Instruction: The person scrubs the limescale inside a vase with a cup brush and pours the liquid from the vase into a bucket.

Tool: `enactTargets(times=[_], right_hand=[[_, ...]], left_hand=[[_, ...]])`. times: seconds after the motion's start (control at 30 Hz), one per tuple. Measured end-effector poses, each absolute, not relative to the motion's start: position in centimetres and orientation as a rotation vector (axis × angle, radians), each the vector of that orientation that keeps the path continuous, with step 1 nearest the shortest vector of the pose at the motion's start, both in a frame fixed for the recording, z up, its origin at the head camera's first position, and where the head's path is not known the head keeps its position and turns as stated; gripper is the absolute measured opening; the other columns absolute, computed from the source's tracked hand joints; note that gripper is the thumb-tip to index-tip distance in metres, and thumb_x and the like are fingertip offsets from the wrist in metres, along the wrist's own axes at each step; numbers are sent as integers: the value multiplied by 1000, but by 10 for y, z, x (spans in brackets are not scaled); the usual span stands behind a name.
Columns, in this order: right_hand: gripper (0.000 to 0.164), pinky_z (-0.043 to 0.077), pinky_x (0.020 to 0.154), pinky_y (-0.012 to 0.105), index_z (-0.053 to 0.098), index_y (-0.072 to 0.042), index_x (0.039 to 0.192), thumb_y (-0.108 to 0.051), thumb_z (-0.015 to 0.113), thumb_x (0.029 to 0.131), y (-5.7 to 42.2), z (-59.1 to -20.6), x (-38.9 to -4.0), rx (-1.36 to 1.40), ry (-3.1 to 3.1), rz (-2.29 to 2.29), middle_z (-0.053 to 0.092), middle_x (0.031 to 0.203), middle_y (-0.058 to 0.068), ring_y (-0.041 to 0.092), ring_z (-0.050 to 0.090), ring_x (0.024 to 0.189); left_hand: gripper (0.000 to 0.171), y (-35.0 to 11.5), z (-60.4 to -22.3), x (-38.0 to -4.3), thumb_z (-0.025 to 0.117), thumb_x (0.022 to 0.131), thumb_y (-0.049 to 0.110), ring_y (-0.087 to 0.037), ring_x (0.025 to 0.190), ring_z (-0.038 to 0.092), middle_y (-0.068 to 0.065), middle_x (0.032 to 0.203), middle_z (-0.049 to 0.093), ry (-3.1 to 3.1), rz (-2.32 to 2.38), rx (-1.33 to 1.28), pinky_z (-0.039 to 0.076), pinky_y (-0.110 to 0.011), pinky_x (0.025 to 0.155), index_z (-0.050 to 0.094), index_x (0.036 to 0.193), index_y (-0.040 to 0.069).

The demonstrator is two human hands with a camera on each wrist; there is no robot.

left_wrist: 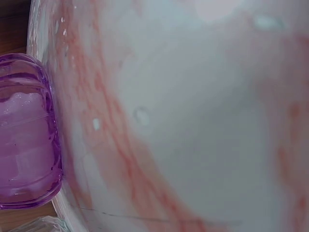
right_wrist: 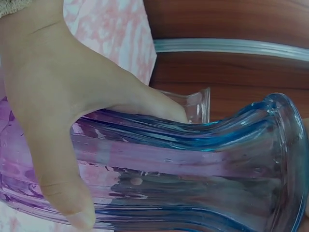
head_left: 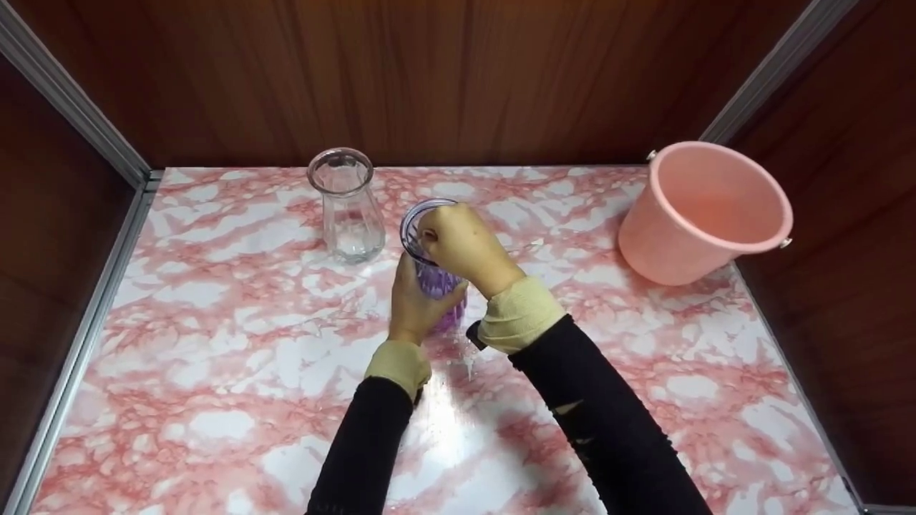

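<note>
A fluted glass vase, purple at the base and bluish toward its flared rim, is held upright by my left hand. In the right wrist view that left hand wraps its thumb and fingers round opposite sides of the vase. My right hand is over the vase's mouth, its fingers bent down at the rim. Whether those fingertips pinch anything is hidden. The purple base shows at the left of the left wrist view.
A clear glass vase stands behind and to the left. At the right is a pink bucket. Wet drops dot the red-and-white marbled table. Brown wood-grain panels enclose the back and sides.
</note>
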State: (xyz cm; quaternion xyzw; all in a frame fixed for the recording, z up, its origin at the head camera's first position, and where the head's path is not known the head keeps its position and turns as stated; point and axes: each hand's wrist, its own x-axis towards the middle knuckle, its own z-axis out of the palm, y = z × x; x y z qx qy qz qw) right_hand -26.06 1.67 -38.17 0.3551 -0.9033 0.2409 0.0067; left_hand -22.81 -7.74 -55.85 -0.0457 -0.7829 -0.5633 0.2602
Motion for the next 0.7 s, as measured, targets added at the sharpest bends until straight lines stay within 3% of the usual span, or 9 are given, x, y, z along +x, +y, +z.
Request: enactTargets(times=[0.13, 0.7], right_hand=[[19, 50, 63, 37, 64, -2, 68, 8, 61, 84, 16, -383, -259, 1068, -2818, 756, 59, 66, 5, 19, 50, 64], [21, 55, 72, 40, 67, -3, 69, 9, 60, 84, 13, -381, -256, 936, -2899, 666, 71, 77, 10, 27, 63, 74]], left_hand=[[95, -77, -557, -227, 91, 71, 28, -30, 122, 56, -17, 135, 56, -2123, -1531, -114, 42, -37, 112, 40, 145, -2], [94, -76, -557, -225, 88, 71, 25, -33, 122, 56, -21, 136, 56, -2132, -1549, -76, 43, -40, 111, 39, 145, -4]])
